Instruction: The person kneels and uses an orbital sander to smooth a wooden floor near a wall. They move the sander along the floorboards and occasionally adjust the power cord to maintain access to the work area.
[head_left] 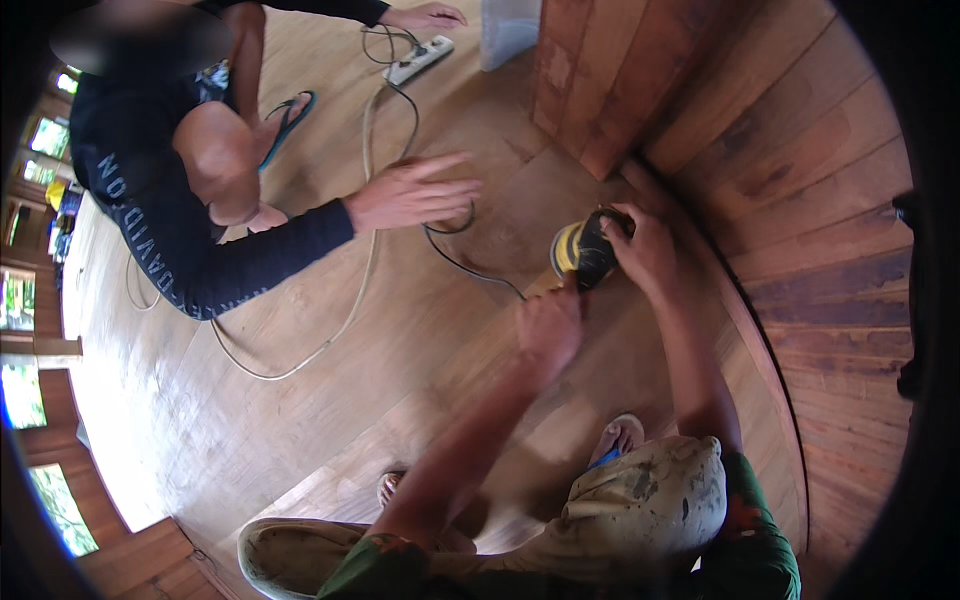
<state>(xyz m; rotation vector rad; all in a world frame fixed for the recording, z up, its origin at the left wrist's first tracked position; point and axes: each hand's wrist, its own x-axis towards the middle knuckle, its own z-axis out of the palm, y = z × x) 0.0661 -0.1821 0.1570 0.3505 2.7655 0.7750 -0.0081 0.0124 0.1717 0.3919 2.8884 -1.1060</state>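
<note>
Low over the wooden floor (470, 370), near the foot of the plank wall, is a black and yellow orbital sander (597, 256), tilted on its side with its round pad facing left. My right hand (645, 245) is closed over the sander's black body from the right. My left hand (550, 325) is closed at its near end, where the black power cord (478, 272) comes out; its fingers are partly hidden. Just left of the sander hovers a co-worker's blurred hand (420, 192), fingers stretched, touching neither the sander nor my hands.
A co-worker in a dark long-sleeved shirt (190, 250) crouches at the left, other hand by a white power strip (420, 60). A pale cable (345, 325) loops over the floor. Plank walls (800, 240) rise at the right. A translucent container (507, 32) stands at the back.
</note>
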